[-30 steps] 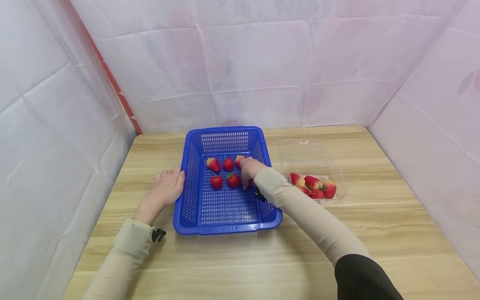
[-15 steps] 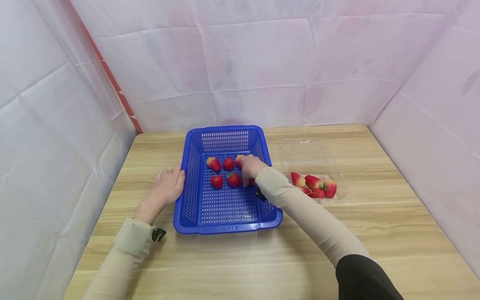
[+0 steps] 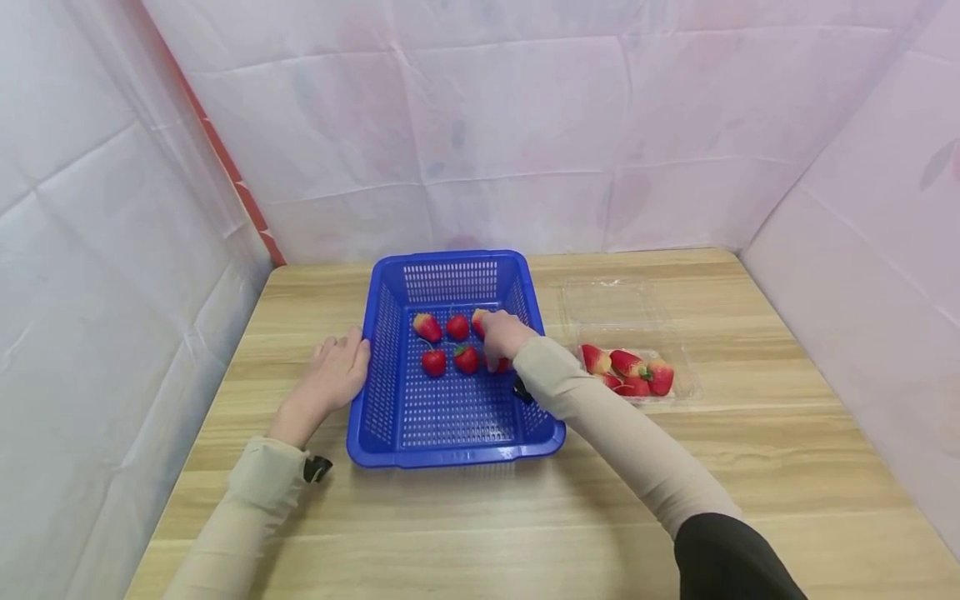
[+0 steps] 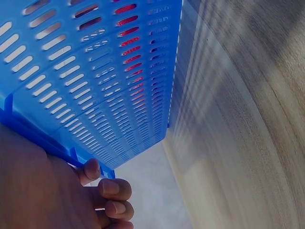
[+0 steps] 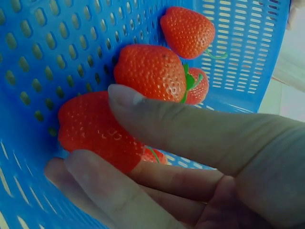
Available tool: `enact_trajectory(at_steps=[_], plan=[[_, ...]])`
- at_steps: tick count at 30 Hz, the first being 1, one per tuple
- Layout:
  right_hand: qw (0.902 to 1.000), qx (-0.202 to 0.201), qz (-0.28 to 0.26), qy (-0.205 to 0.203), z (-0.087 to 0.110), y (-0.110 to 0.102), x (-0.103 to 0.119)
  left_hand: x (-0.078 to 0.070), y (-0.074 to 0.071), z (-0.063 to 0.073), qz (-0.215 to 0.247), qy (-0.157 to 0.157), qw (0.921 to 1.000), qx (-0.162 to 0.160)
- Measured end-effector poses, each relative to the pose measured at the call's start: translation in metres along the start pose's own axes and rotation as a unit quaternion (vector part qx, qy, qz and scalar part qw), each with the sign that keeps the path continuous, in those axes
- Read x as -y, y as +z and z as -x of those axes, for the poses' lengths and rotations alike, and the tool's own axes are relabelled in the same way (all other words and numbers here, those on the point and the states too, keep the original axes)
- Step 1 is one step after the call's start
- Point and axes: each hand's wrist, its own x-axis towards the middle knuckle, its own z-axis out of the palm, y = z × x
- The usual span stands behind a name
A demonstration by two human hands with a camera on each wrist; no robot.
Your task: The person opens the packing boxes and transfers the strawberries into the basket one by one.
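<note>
A blue slotted plastic basket (image 3: pixel 454 457) holds several red strawberries in two rough rows, such as one strawberry (image 3: pixel 466 360) with a green leafy top. My right hand (image 3: pixel 504 337) reaches inside at the right side. In the right wrist view its thumb and fingers pinch a strawberry (image 5: pixel 88 126) low over the slotted floor. Another strawberry (image 5: pixel 150 71) lies right beside the thumb. My left hand (image 3: pixel 339 371) holds the basket's left rim from outside. In the left wrist view the thumb lies along the rim and the other fingers (image 4: pixel 116 189) curl below it.
To the right of the basket lies a clear hinged plastic box (image 3: pixel 678 354), its lid folded back. Several strawberries (image 3: pixel 627 363) sit in its near half. The wooden table (image 3: pixel 420 542) meets cloth-covered walls (image 3: pixel 510 142) at the back and sides.
Almost nothing differs. The right hand stays at the same spot in the basket with barely a shift, and the left hand keeps its place on the rim.
</note>
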Motion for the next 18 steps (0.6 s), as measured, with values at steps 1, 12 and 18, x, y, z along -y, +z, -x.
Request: enact_trajectory(at_steps=[1,12,18], plan=[[1.0000,0.004,-0.006,0.003,0.000,0.000,0.000,0.000,0.000,0.000,0.000,0.001,1.0000,0.000],[0.9990,-0.024,0.029,-0.023,0.012,-0.005,0.000,-0.001,0.000,-0.001,-0.001,-0.004,0.9999,0.014],[0.9980,-0.038,0.035,-0.035,0.022,-0.014,0.001,-0.001,-0.001,0.000,0.001,-0.003,1.0000,0.008]])
